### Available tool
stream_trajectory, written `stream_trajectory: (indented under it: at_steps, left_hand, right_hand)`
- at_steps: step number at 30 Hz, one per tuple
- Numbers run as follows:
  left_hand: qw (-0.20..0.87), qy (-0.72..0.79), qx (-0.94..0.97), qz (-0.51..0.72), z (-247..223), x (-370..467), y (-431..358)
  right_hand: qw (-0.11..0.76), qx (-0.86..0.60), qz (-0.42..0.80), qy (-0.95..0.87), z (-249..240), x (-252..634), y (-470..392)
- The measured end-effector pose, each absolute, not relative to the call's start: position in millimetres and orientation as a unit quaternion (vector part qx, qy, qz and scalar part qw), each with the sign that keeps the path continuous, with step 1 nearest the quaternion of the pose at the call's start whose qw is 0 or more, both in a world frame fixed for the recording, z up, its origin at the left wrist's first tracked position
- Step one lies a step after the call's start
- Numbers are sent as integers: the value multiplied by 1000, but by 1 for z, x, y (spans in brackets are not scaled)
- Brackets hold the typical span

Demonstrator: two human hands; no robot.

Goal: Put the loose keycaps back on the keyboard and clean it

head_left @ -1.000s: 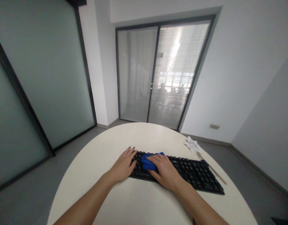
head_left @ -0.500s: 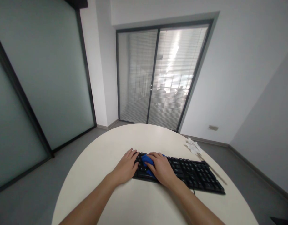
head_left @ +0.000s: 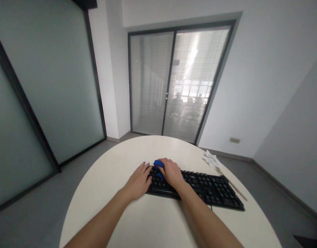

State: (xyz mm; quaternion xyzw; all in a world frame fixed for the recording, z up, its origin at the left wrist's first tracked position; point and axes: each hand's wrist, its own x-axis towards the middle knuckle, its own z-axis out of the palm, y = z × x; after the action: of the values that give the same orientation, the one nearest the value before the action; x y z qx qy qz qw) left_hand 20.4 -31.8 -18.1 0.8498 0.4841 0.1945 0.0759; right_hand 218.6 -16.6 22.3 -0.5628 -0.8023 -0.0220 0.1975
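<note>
- Gripping the blue cloth (head_left: 158,163) under curled fingers: right hand (head_left: 171,173).
- Left hand (head_left: 138,181) is resting, fingers slightly spread, on the black keyboard (head_left: 217,190).
- Keyboard is lying beneath both hands, extending rightward.

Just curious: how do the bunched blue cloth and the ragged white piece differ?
The bunched blue cloth is under the right hand; the ragged white piece is untouched. The cloth sits on the long black keyboard; the white piece lies on the round cream table. Both look soft.
</note>
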Motion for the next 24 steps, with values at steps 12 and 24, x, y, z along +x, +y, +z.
stream_trajectory:
  at_steps: [12, 24]
  left_hand:
    - [75, 480, 852, 193, -22, 19, -30]
    - [65, 475, 853, 205, -24, 19, -29]
  right_hand:
    - [251, -648, -41, -718, 11, 222, -27]
    - [275, -580, 53, -765, 14, 236, -18]
